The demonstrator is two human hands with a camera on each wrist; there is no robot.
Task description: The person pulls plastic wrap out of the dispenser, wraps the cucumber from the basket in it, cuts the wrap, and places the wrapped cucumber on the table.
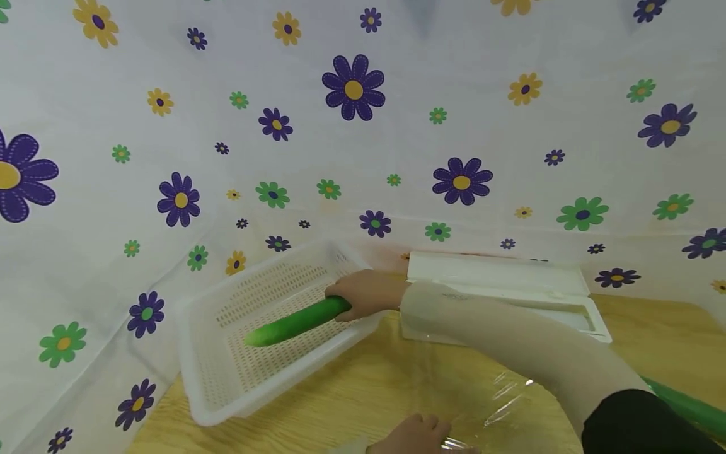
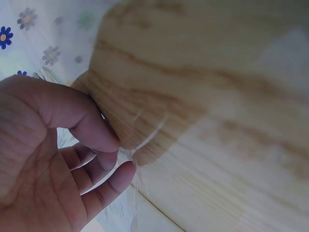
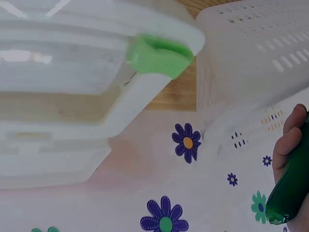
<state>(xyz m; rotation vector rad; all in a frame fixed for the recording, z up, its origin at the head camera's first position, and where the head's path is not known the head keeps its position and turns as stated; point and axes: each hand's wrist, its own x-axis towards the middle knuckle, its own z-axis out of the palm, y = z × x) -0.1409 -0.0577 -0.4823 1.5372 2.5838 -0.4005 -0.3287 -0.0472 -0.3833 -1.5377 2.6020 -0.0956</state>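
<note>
In the head view my right hand (image 1: 365, 294) grips one end of a green cucumber (image 1: 297, 323), whose paler end points left. Hand and cucumber are over a white perforated basket (image 1: 278, 384); whether the cucumber touches its bottom I cannot tell. The right wrist view shows the dark green end of the cucumber (image 3: 289, 186) at the right edge, with fingers (image 3: 288, 142) curled round it. Low in the head view, my left hand (image 1: 411, 435) is by the clear plastic film (image 1: 505, 403). Its thumb and fingertips pinch the film (image 2: 126, 152) in the left wrist view.
Behind the right forearm stands a long white box (image 1: 499, 272) with its lid raised. A green piece (image 3: 161, 55) sits at the box's end. Another long green object (image 1: 689, 403) lies partly hidden at the right. A flower-printed sheet (image 1: 397, 145) hangs behind the wooden table (image 1: 317, 410).
</note>
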